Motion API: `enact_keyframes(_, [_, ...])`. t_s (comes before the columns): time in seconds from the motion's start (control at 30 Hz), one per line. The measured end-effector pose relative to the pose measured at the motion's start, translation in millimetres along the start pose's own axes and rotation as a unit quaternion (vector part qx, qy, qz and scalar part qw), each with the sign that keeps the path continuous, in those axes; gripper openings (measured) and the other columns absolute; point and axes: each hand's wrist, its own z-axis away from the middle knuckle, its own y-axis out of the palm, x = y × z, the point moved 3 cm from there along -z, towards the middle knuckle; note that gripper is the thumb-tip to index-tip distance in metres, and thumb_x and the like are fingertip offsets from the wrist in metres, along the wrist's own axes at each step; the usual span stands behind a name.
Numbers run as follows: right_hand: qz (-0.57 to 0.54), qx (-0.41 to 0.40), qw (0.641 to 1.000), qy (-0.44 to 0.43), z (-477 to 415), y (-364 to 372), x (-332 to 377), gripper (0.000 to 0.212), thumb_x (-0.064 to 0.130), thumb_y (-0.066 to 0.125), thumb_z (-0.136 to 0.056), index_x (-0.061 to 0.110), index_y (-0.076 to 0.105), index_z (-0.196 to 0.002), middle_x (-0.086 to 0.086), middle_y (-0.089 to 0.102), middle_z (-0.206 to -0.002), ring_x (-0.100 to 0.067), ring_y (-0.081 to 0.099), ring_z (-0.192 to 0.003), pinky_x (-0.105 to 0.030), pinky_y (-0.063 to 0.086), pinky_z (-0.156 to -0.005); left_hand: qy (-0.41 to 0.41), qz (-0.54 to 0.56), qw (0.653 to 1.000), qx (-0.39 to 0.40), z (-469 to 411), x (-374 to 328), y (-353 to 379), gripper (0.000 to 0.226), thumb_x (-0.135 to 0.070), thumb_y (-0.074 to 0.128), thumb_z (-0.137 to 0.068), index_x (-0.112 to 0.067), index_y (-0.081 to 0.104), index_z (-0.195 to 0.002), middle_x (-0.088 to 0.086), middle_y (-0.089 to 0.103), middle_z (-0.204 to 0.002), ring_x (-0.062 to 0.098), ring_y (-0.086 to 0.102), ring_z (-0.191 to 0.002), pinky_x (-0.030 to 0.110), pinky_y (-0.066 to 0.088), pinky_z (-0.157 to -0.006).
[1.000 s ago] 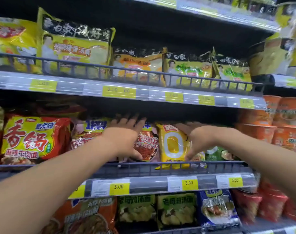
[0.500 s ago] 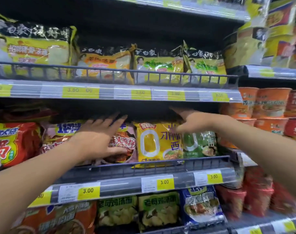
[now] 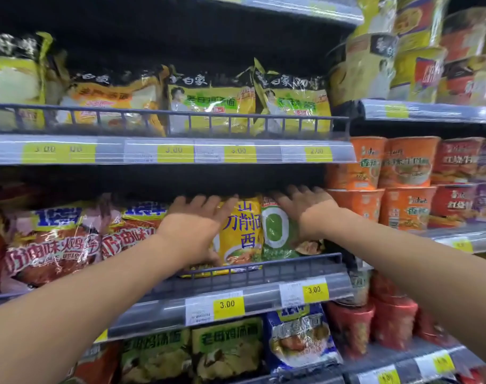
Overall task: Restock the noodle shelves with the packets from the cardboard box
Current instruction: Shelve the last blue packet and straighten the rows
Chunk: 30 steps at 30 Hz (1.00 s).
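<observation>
Just behind the grey wire shelf rail (image 3: 264, 268), the left hand (image 3: 192, 231) pressed flat, fingers straight, on the upright yellow plastic noodle packet (image 3: 243, 231), while the right hand (image 3: 302, 210) spread loose fingers over the green plastic noodle packet (image 3: 277, 236) touching it.

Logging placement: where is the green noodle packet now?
Head view, middle shelf, right end: the green packet stands beside the yellow packet, right hand on it.

Half of yellow pkt (image 3: 243, 234) is hidden by left hand (image 3: 192, 231), part of green pkt (image 3: 275, 231) by right hand (image 3: 302, 212); upper price tags (image 3: 175, 151) are blurred.
</observation>
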Motion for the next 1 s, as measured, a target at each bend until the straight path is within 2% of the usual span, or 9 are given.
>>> enact_keyframes(0.1, [-0.015,0.004,1.000,-0.003,5,1,0,0.134,0.070,0.081,-0.054,0.030,0.007,-0.158,-0.010,0.033,-0.155,-0.032,0.037,-0.140,-0.047,0.038,-0.110,0.009,0.017,1.000,-0.001,4,0,1,0.130,-0.084,0.063,-0.059,-0.032,-0.006,-0.155,-0.002,0.028,-0.157,0.026,0.038,-0.138,0.051,0.037,-0.107])
enact_keyframes(0.2, [-0.064,0.027,0.998,-0.013,14,-5,-4,0.132,0.066,0.080,-0.058,0.031,0.001,-0.158,-0.009,0.025,-0.160,-0.034,0.031,-0.144,-0.047,0.036,-0.114,0.021,0.078,0.996,0.025,13,10,-5,0.123,-0.090,0.050,-0.062,-0.038,-0.014,-0.154,-0.006,0.012,-0.165,0.022,0.022,-0.149,0.055,0.022,-0.118])
enact_keyframes(0.27, [-0.095,-0.005,0.995,-0.028,23,-17,-2,0.114,0.056,0.072,-0.071,0.029,0.005,-0.159,-0.009,0.025,-0.162,-0.034,0.030,-0.145,-0.046,0.034,-0.116,-0.008,0.120,0.992,0.029,26,31,-11,0.114,-0.092,0.038,-0.068,-0.037,-0.013,-0.154,-0.006,0.012,-0.166,0.021,0.020,-0.151,0.051,0.019,-0.121])
enact_keyframes(0.37, [-0.159,-0.131,0.976,-0.068,38,-47,27,0.076,0.036,0.052,-0.086,0.022,0.027,-0.156,-0.010,0.040,-0.157,-0.029,0.038,-0.141,-0.041,0.036,-0.112,-0.083,0.110,0.990,0.012,53,86,-10,0.091,-0.078,0.033,-0.085,-0.034,-0.002,-0.157,0.004,0.028,-0.162,0.027,0.035,-0.144,0.043,0.035,-0.115])
enact_keyframes(0.43, [-0.207,-0.172,0.957,-0.105,45,-72,61,0.068,0.041,0.049,-0.090,0.020,0.035,-0.153,-0.009,0.049,-0.150,-0.027,0.044,-0.137,-0.039,0.039,-0.109,-0.136,0.099,0.985,0.047,75,128,-7,0.091,-0.077,0.033,-0.084,-0.032,0.003,-0.158,0.011,0.037,-0.157,0.031,0.045,-0.137,0.038,0.044,-0.107])
enact_keyframes(0.5, [-0.209,-0.161,0.953,-0.146,42,-92,100,0.071,0.054,0.055,-0.090,0.020,0.037,-0.150,-0.006,0.053,-0.145,-0.026,0.047,-0.134,-0.038,0.041,-0.102,-0.174,0.097,0.975,0.102,97,162,-1,0.104,-0.086,0.034,-0.071,-0.034,0.004,-0.157,0.012,0.041,-0.155,0.030,0.048,-0.135,0.035,0.045,-0.106])
enact_keyframes(0.6, [-0.206,-0.139,0.951,-0.184,22,-112,162,0.076,0.057,0.064,-0.084,0.022,0.038,-0.146,-0.004,0.052,-0.141,-0.027,0.049,-0.129,-0.037,0.040,-0.093,-0.157,0.017,0.974,0.160,124,183,6,0.111,-0.087,0.047,-0.061,-0.042,0.006,-0.154,0.006,0.040,-0.156,0.028,0.047,-0.135,0.036,0.044,-0.107])
enact_keyframes(0.73, [-0.203,-0.158,0.946,-0.197,-5,-122,224,0.090,0.058,0.067,-0.076,0.025,0.031,-0.151,-0.003,0.041,-0.151,-0.032,0.046,-0.133,-0.048,0.040,-0.105,-0.103,-0.089,0.985,0.109,141,175,12,0.101,-0.078,0.062,-0.065,-0.038,0.024,-0.149,-0.001,0.040,-0.147,0.026,0.047,-0.129,0.040,0.046,-0.100])
enact_keyframes(1.0, [-0.144,-0.149,0.974,-0.095,-29,-121,259,0.109,0.078,0.069,-0.062,0.026,0.030,-0.150,-0.007,0.039,-0.152,-0.032,0.035,-0.139,-0.053,0.030,-0.108,-0.119,-0.060,0.986,0.103,146,169,31,0.116,-0.084,0.056,-0.065,-0.024,0.014,-0.156,0.003,0.035,-0.153,0.028,0.037,-0.139,0.044,0.049,-0.100])
